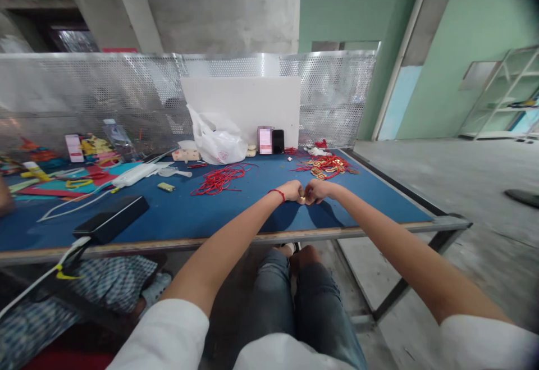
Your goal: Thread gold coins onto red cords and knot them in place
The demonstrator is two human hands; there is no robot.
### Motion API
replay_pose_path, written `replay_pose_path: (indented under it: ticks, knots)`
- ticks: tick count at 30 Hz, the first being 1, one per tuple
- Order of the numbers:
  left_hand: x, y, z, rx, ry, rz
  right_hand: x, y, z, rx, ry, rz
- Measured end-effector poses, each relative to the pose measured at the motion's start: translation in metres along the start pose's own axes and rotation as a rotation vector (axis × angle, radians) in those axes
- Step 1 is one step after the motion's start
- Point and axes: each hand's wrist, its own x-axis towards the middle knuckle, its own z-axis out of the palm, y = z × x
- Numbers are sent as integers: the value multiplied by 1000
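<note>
Close together over the blue tabletop point(236, 218), near its front edge, are my left hand point(293, 191) and my right hand point(316, 191). Both have their fingers pinched on a small gold-coloured piece point(302, 197) between them; its shape is mostly hidden. A red string bracelet point(277, 192) circles my left wrist. Beyond my right hand lies a heap of red cords with gold-coloured ornaments point(328, 165). Farther left is a loose pile of red cords point(219, 179).
A white plastic bag point(219, 142) and upright phones point(265, 140) stand at the back. Left are a black box point(112, 218), a white power strip point(137, 174), a bottle point(118, 137) and coloured sheets point(101, 178). Part of another person's arm point(5, 197) shows at the far left.
</note>
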Motion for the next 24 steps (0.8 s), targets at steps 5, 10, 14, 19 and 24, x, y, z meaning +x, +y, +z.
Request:
replay_pose_path:
  ticks: [5,10,14,19,24]
  knots:
    - [-3,2,-2,-12,-29,10,0,0,3,-16,25,-16]
    - [-5,-1,1,2,47,37,0,8,8,11,80,-88]
    - [-7,-10,6,-62,122,62,5,21,14,140,163,-162]
    - [-12,-20,6,-51,219,143,17,32,13,84,243,-318]
    - [-13,-25,-5,66,316,227,31,32,6,1,313,-477]
